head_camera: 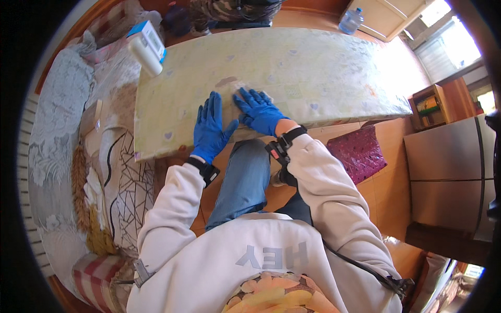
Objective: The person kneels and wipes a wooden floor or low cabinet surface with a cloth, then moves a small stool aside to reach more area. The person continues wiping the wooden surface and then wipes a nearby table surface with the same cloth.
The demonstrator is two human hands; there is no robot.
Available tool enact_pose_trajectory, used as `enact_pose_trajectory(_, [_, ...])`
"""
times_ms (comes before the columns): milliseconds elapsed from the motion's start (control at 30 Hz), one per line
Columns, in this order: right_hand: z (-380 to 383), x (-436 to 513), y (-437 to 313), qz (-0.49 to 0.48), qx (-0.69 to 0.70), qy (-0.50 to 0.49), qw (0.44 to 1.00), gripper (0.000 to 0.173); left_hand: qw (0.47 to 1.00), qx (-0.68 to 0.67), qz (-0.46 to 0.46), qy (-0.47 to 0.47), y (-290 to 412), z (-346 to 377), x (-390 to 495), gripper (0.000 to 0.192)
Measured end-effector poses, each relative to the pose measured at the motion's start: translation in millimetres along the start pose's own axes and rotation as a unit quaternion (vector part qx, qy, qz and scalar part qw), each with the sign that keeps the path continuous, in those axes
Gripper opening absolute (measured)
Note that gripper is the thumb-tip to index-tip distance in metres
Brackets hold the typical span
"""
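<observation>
Both of my hands wear blue disposable gloves. My left hand (211, 131) is open over the near edge of a table with a pale patterned cover (332, 66), fingers stretched out and thumb apart, with nothing in it. Palm down on the tabletop, my right hand (260, 111) has its fingers spread over a small whitish, crumpled material (270, 96). Most of that material is hidden, and I cannot tell whether the fingers grip it. Just beyond the fingertips, a brownish patch (226, 81) shows on the cover.
A white cylindrical bottle (145, 56) and a blue-and-white box (150, 37) stand at the table's far left corner. A covered sofa (54, 156) runs along the left. Under the right edge is a maroon covered stool (358, 154). Across the table sits a person in camouflage trousers (235, 11).
</observation>
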State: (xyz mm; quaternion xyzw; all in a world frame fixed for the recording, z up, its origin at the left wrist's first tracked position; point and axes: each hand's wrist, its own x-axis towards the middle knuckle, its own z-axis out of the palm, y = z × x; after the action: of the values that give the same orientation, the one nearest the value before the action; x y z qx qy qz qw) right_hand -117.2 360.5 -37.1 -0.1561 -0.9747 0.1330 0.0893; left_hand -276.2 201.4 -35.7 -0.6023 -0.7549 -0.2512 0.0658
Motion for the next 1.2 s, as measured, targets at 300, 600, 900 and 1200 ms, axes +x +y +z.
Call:
enact_pose_trajectory(300, [-22.6,-21.4,41.4,0.138,0.030,0.193,0.971,0.064,0.997,0.019,0.068,-0.044,35.2,8.5,-4.5,0.064])
enact_pose_trajectory(600, [-4.8,-31.8,70.9,0.231,-0.105,0.162,0.954,0.064,0.984,0.110,0.124,-0.068,-31.9,18.6,25.5,0.055])
enact_pose_trajectory(900, [-6.7,-33.0,63.1,0.237,-0.116,0.174,0.949,0.062,0.960,0.137,-0.151,-0.194,-162.3,-119.2,-40.0,0.074])
enact_pose_trajectory(1200, [-11.0,-31.6,60.1,0.241,-0.102,0.162,0.951,0.059,0.961,0.093,-0.093,-0.242,-195.6,-111.9,-55.8,0.079])
